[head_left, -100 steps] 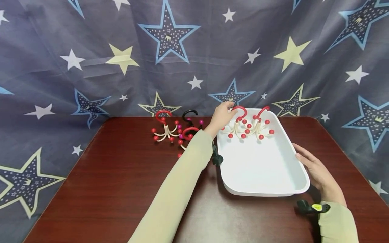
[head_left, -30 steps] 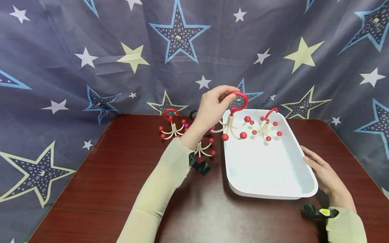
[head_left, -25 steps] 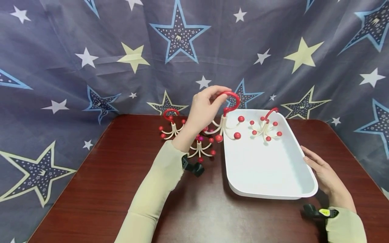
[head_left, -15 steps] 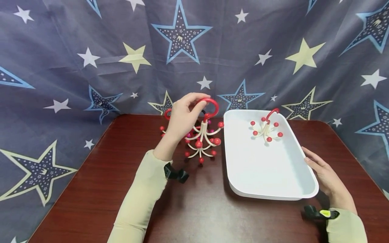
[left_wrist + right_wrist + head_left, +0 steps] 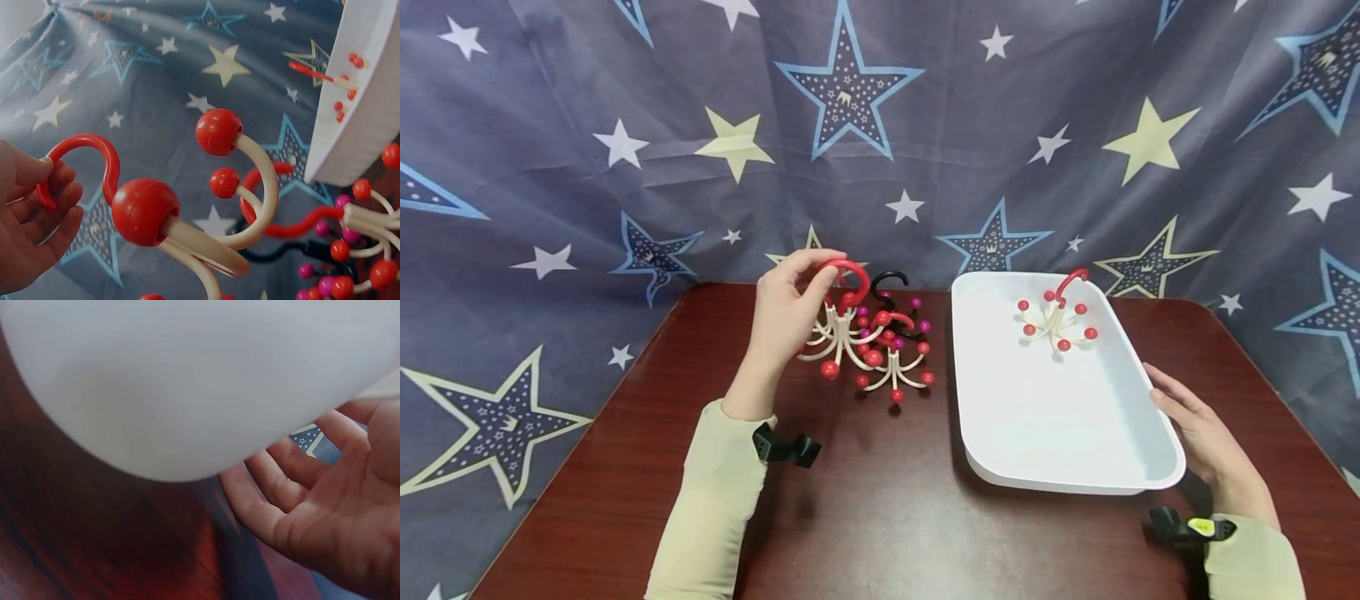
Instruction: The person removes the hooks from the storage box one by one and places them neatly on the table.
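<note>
A red and cream hook [image 5: 842,330] is being pinched by the left hand [image 5: 778,317] over the desk [image 5: 887,517], near other hooks [image 5: 893,363]. The white tray [image 5: 1060,417] is being touched by the loose, open right hand [image 5: 1206,446].

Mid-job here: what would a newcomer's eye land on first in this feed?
Likely the white tray right of centre, bright against the dark table, with one hanger in its far part and the right hand at its right side. Next, the red-hooked hanger that the left hand pinches, left of the tray. Behind it all hangs a starry curtain.
</note>
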A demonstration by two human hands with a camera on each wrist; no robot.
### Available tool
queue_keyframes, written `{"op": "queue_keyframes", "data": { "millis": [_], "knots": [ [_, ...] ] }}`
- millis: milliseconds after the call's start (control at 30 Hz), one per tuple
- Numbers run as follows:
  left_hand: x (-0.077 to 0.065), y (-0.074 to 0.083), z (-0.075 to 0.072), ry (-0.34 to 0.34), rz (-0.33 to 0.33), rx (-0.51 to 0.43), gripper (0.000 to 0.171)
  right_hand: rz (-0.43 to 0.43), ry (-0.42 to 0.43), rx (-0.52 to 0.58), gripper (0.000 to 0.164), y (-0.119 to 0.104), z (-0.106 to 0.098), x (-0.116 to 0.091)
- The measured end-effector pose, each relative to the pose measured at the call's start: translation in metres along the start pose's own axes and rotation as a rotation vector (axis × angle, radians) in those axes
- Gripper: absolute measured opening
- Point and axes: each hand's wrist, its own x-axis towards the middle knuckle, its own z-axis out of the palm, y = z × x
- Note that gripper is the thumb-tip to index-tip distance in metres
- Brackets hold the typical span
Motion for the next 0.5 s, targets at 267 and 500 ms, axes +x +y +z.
{"op": "queue_keyframes", "data": {
  "millis": [267, 500],
  "knots": [
    [-0.013, -0.027, -0.006, 0.009, -0.071, 0.053, 0.017, 0.011, 0.005, 0.003, 0.044, 0.000, 0.000, 0.000],
    [-0.020, -0.053, -0.008, 0.020, -0.130, 0.072, 0.017, 0.008, 0.009, -0.003, 0.045, 0.000, 0.001, 0.000]
  ]
}}
